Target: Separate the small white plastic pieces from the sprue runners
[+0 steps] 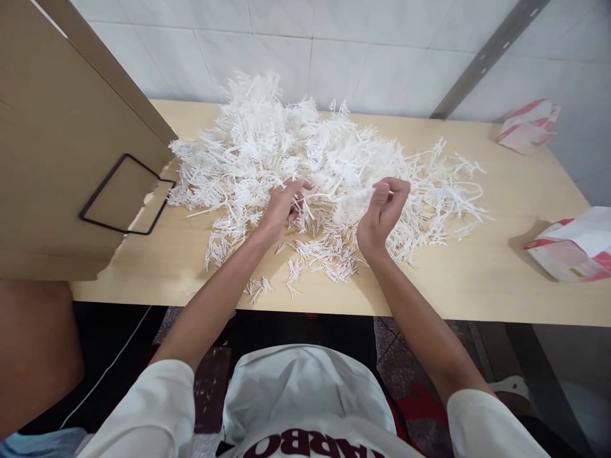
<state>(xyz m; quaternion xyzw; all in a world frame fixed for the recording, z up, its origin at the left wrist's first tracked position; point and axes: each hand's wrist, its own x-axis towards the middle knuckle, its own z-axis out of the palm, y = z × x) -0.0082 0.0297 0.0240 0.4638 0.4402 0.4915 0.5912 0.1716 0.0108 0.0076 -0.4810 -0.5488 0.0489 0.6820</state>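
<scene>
A wide heap of thin white branched strands (267, 137), plastic-looking, spreads over the wooden table. At the heap's front edge, my left hand (285, 205) has its fingers curled round a white branched strand (321, 196), which sticks out toward the right. My right hand (386, 213) is raised a little over the heap's right part, thumb pressed to its bent fingers. A thin white bit shows at that pinch, and whether it belongs to the same strand I cannot tell. Short loose white sticks (334, 254) lie on the table between my forearms.
On the left stands a large cardboard panel (71, 140), with a black wire frame (126, 229) by its lower edge. Two red-and-white paper bags, one nearer (573, 248) and one farther (529, 127), sit at the right. A tiled wall (382, 76) with a metal upright (491, 57) closes off the back.
</scene>
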